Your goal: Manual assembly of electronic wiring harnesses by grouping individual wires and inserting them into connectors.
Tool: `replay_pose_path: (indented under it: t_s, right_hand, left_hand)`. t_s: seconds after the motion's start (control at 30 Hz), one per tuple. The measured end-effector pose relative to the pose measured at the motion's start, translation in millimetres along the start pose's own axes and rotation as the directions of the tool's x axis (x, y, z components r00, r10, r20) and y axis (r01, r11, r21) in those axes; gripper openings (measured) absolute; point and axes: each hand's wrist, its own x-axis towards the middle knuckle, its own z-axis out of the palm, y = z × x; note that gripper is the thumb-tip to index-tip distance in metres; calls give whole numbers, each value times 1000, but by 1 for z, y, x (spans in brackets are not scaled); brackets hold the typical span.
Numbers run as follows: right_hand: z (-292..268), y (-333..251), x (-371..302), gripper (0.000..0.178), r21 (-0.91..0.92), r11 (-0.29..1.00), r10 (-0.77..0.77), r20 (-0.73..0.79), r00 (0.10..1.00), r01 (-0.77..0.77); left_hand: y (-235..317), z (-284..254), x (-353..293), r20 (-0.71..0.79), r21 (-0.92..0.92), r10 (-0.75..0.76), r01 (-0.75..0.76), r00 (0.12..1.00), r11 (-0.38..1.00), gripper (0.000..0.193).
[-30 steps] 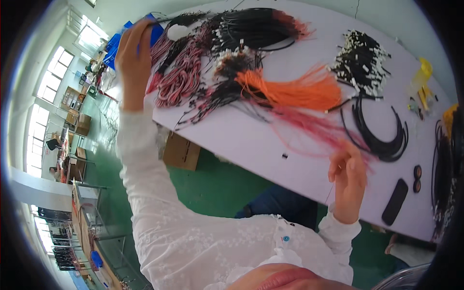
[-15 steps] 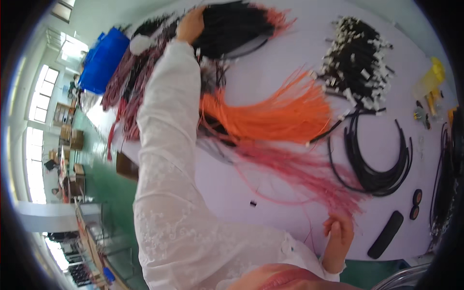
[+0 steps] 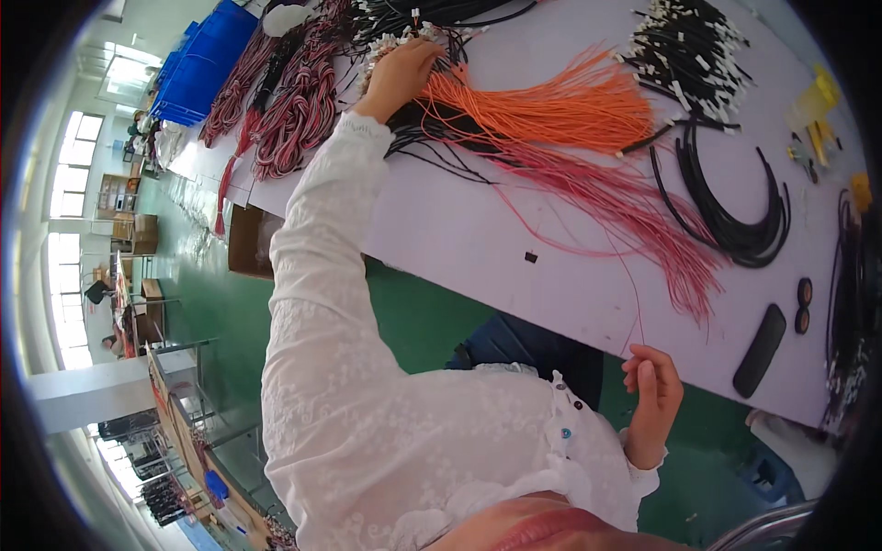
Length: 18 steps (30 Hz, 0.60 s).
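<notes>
My left hand [image 3: 397,81] reaches to the far side of the table, its fingers bent over a cluster of small white connectors [image 3: 378,48] at the ends of the wires. Its fingertips are closed; what lies between them is hidden. Beside this hand, a fanned bundle of orange wires [image 3: 560,108] stretches right, with pink wires [image 3: 634,216] spread below it and black wires [image 3: 450,129] underneath. My right hand [image 3: 654,395] hovers just off the table's near edge, fingers loosely curled and apart, with nothing visible in it. One thin pink wire trails towards its fingertips.
Black cables with white connectors [image 3: 687,60] are heaped at far right, near curved black tubes [image 3: 735,225]. A black oblong case [image 3: 760,349] lies by the near edge. Red-and-black wire bundles [image 3: 299,115] and a blue bin [image 3: 204,60] are at far left.
My left hand has come back from the black wire bundle at the far edge to the white connectors beside the orange wires. My right hand has left the pink wire ends and is off the table edge.
</notes>
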Motion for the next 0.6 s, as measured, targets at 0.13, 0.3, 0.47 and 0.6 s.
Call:
replay_pose_path:
  t_s: [0.13, 0.3, 0.47, 0.6]
  right_hand:
    - [3, 7, -29, 24, 19, 1000, 2, -23, 1000, -2]
    - [-1, 11, -46, 25, -2, 999, 36, -3, 999, -36]
    - [-1, 9, -43, 25, 42, 998, 39, 9, 999, -39]
    - [10, 13, -29, 25, 36, 999, -9, 177, 984, 3]
  left_hand:
    - [-1, 16, 29, 97, 97, 208, -218, 973, 971, 27]
    - [-3, 10, 59, 385, 438, 152, -325, 910, 838, 22]
    - [6, -79, 80, -12, 493, 470, -403, 883, 771, 19]
    - [46, -134, 43, -153, 294, 204, -152, 967, 944, 19]
